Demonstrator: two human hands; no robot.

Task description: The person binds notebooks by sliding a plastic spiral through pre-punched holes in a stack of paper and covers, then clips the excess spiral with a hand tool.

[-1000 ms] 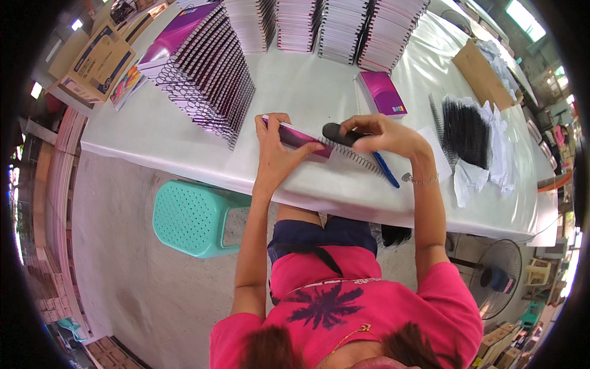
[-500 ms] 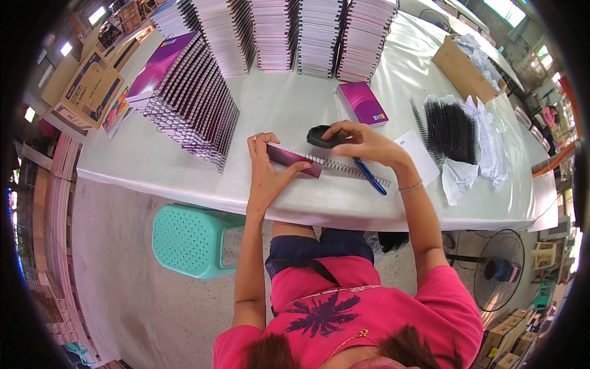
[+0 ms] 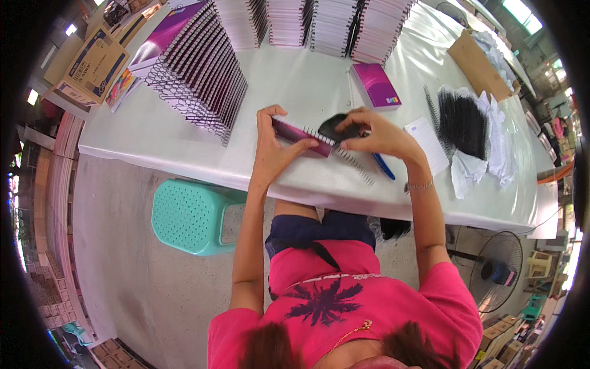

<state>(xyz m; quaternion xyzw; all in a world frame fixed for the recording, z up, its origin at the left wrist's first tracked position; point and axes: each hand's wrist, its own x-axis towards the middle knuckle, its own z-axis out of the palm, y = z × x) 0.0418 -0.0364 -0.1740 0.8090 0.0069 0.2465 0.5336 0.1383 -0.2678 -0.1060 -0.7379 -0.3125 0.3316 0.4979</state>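
Observation:
A small purple spiral notebook (image 3: 301, 136) stands on edge near the table's front, and my left hand (image 3: 272, 144) grips it with the thumb on the near face and the fingers behind. A thin wire coil (image 3: 353, 165) runs through part of its punched edge, and the loose tail sticks out to the right. My right hand (image 3: 378, 134) is closed on a black, rounded object (image 3: 335, 127) whose kind I cannot make out, close to where the coil leaves the notebook. Beneath that hand shows a blue-handled tool (image 3: 383, 167); whether the hand holds it too cannot be seen.
Purple coil-bound notebooks (image 3: 196, 74) are stacked at left; taller stacks (image 3: 332, 27) line the back. Another purple notebook (image 3: 376, 85) lies beyond my right hand. Rightward are a lined sheet (image 3: 427, 144), black coils (image 3: 461, 123) on crumpled paper and a cardboard box (image 3: 476, 64). A green stool (image 3: 190, 215) stands below.
The view has shifted slightly. My right hand has brought the black object nearer the coil at the notebook's edge. The coil's loose tail looks shorter and points more toward me.

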